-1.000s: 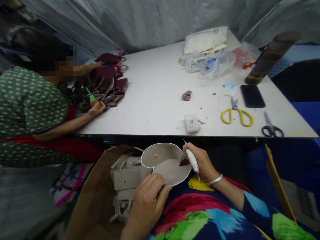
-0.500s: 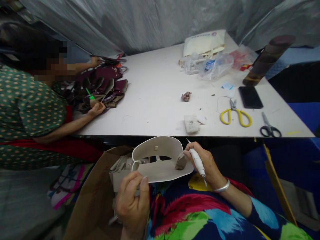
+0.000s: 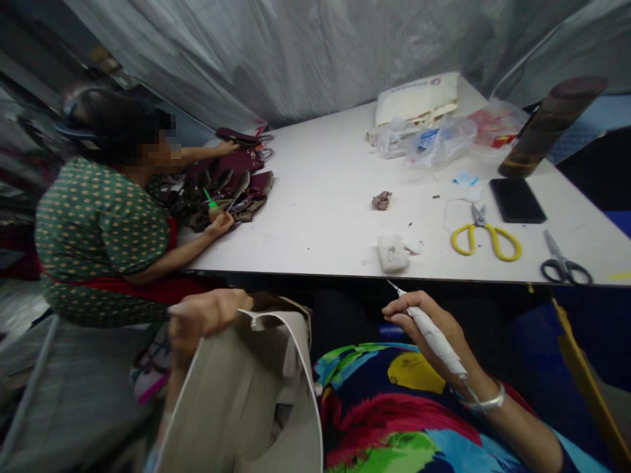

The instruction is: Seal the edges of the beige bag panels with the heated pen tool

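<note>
My left hand [image 3: 204, 318] is closed over the upper edge of a cream handbag [image 3: 224, 394], slightly blurred by motion. The bag's open side faces me, and its pale inner lining shows. Between the thumb and fingers of my right hand [image 3: 434, 325] is a pen-shaped tool wrapped in white [image 3: 438, 340], its thin pointed tip aimed up and left. That tool is apart from the bag. Just beyond its tip, on the table's front edge, lies a whitish block [image 3: 393, 253].
On the white table [image 3: 325, 203] lie yellow-handled scissors [image 3: 486, 236], black-handled scissors [image 3: 562, 263], a phone [image 3: 517, 200], plastic bags [image 3: 441, 141] and a standing bottle [image 3: 547, 128]. At left, a co-worker [image 3: 106, 217] handles maroon bags [image 3: 236, 177]. A cardboard box [image 3: 296, 305] sits behind the cream bag.
My left hand now grips the cream handbag, which has come left, nearer and turned upright. My right hand has let go of its edge but keeps the tool. The view has shifted left.
</note>
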### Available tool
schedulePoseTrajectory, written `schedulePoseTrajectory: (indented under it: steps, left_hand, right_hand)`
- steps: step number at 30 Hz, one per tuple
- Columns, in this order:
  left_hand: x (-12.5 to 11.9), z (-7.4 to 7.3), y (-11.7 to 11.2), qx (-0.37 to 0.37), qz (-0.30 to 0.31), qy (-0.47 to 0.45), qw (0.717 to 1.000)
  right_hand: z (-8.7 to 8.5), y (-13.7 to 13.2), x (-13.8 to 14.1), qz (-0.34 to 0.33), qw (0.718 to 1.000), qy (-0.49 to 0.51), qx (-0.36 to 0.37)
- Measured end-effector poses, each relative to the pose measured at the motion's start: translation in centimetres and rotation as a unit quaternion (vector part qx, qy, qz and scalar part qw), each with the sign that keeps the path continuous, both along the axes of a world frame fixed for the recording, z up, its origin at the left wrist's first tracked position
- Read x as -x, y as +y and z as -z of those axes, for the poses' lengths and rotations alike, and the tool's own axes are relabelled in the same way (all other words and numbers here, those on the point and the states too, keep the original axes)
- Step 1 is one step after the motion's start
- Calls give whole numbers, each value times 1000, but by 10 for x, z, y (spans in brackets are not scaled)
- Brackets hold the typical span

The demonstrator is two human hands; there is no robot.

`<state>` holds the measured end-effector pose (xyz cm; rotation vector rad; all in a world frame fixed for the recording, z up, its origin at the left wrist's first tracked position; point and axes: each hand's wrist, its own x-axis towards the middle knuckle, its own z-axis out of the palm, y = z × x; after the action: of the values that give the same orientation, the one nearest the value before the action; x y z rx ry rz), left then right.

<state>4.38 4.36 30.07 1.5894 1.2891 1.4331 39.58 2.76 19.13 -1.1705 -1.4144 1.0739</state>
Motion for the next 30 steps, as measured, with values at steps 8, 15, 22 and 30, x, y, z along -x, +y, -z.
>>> schedulePoseTrajectory:
  steps: [8, 15, 22, 30]
  left_hand:
    - [-101, 52, 22, 169, 295, -93, 936]
    - [-119, 59, 28, 190, 300, -141, 924]
    - [-125, 74, 21, 209, 254, -221, 918]
    - [-125, 78, 19, 197, 244, -221, 923]
  right_hand:
    - [-46, 20, 5, -166, 982, -23, -87]
    - [-41, 24, 12, -233, 953, -135, -142]
    - [-33, 21, 18, -210, 943, -145, -213]
    - [-24, 23, 17, -223, 952, -100, -185]
